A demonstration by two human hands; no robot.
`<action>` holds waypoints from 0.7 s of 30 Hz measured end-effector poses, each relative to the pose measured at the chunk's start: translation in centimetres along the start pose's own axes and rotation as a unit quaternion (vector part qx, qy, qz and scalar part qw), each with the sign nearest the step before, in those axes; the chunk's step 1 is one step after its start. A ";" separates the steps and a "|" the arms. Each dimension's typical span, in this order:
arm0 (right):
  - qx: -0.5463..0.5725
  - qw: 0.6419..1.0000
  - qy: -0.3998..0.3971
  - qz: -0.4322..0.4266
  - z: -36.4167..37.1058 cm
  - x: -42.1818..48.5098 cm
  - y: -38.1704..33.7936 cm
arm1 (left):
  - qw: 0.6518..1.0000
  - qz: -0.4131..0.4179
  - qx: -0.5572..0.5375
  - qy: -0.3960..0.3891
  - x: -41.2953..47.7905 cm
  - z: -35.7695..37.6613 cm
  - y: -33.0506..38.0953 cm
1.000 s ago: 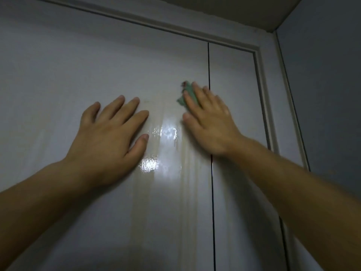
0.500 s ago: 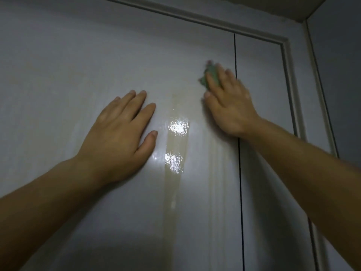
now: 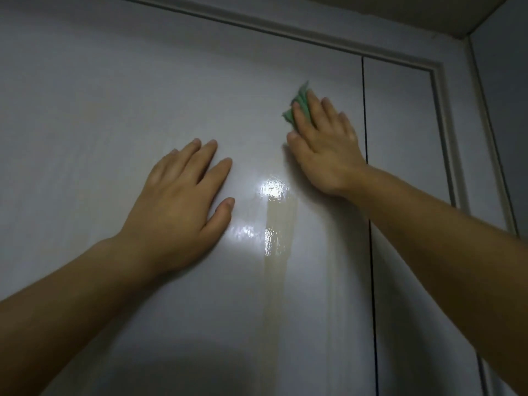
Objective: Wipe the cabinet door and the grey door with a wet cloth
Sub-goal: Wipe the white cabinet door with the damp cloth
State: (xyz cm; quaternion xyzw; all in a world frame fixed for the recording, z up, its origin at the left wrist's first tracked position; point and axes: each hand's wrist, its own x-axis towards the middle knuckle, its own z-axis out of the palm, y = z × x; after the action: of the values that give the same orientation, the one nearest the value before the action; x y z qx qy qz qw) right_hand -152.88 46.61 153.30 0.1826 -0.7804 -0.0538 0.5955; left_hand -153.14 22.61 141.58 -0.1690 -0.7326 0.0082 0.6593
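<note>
Green cloth under right grip — fingers straight, pressing it to glossy door, left grip spread flat alongside

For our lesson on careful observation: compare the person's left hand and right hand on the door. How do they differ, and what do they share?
The right hand presses a green cloth to the door; the left hand lies bare on it. The right hand sits higher, beside the vertical seam; the left hand is lower and farther from it. Both lie flat against the door with straight fingers.
</note>
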 end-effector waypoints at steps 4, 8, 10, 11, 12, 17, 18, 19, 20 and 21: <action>-0.019 0.989 -0.026 -0.144 1.9 -6.1 -4.4 | 1.000 0.010 0.000 -0.010 -0.1 0.2 -0.4; -0.054 0.993 -0.009 -0.103 0.8 -2.5 -1.5 | 1.000 0.005 -0.015 -0.021 -0.4 -0.3 -1.1; -0.031 0.999 -0.005 -0.009 -0.2 0.6 -0.2 | 1.000 -0.006 0.005 -0.015 -0.7 -0.7 -2.0; -0.015 1.000 -0.006 0.020 -0.2 1.4 -0.4 | 1.000 -0.017 0.019 -0.010 -1.0 -0.9 -2.5; -0.011 1.000 -0.004 0.023 0.0 1.4 -1.3 | 0.999 -0.034 0.030 -0.010 -1.2 -1.2 -3.2; -0.045 0.987 -0.016 -0.150 2.5 -4.1 -7.7 | 0.994 -0.088 0.046 -0.044 -2.1 -1.7 -5.7; -0.052 0.985 -0.022 -0.166 2.4 -3.9 -7.7 | 0.994 -0.086 0.043 -0.046 -2.2 -1.6 -5.8; -0.057 0.985 -0.022 -0.164 2.1 -3.0 -7.3 | 0.995 -0.083 0.039 -0.047 -2.2 -1.6 -5.8; -0.061 0.988 -0.016 -0.143 1.8 -1.5 -6.7 | 0.995 -0.082 0.033 -0.045 -2.2 -1.6 -5.7; -0.062 0.992 -0.006 -0.111 1.4 0.3 -6.1 | 0.995 -0.084 0.027 -0.042 -2.1 -1.7 -5.7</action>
State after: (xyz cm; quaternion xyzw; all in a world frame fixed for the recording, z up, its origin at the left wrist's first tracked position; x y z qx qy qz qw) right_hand -152.96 40.64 151.31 0.2307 -0.7538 -0.1692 0.5915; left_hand -152.64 16.33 141.11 -0.0884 -0.7705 -0.0209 0.6309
